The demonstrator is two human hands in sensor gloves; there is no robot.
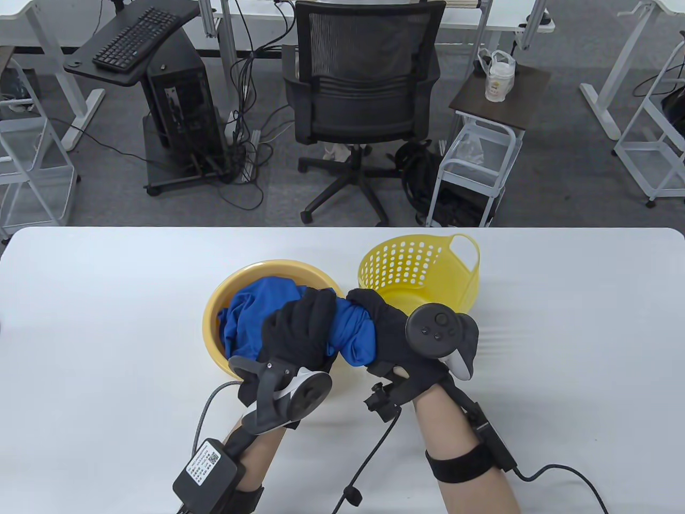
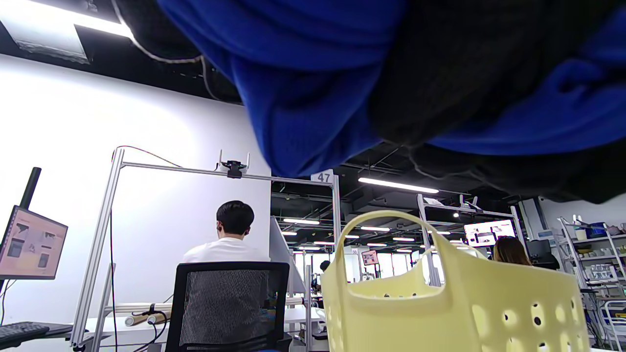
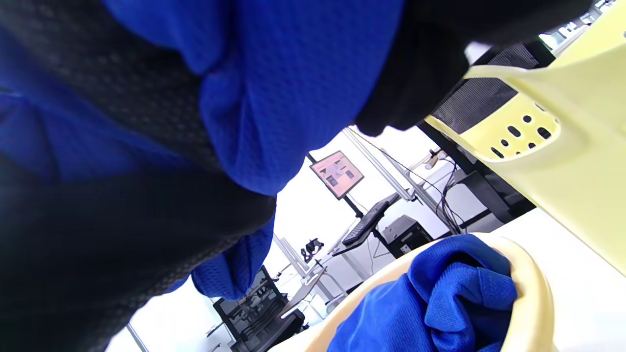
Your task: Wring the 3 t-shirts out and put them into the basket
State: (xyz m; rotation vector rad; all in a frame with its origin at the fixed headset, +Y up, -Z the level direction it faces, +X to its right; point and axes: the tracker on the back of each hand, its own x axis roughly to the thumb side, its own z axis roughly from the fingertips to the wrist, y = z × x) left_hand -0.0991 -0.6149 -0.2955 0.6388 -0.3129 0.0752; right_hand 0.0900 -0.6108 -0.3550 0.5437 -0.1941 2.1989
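Both hands grip one blue t-shirt [image 1: 350,334] above the near rim of the yellow basin [image 1: 214,316] on the white table [image 1: 107,321]. The left hand [image 1: 299,332] curls its fingers over the bunched cloth on the basin side, and the right hand [image 1: 382,326] wraps round the other end, just in front of the perforated yellow basket [image 1: 417,267]. The stretch of cloth between the two hands looks gathered into a thick roll, so the step in hand appears to be the wringing of this shirt. More blue fabric [image 1: 251,316] lies heaped in the basin; whether it is the tail of the same shirt or another one I cannot tell. The basket seems to hold nothing so far, though its floor is only partly in view. The next move probably calls for opposite turns of the wrists over the basin, so that any water falls there, and then a short carry to the right and a drop over the basket's rim.
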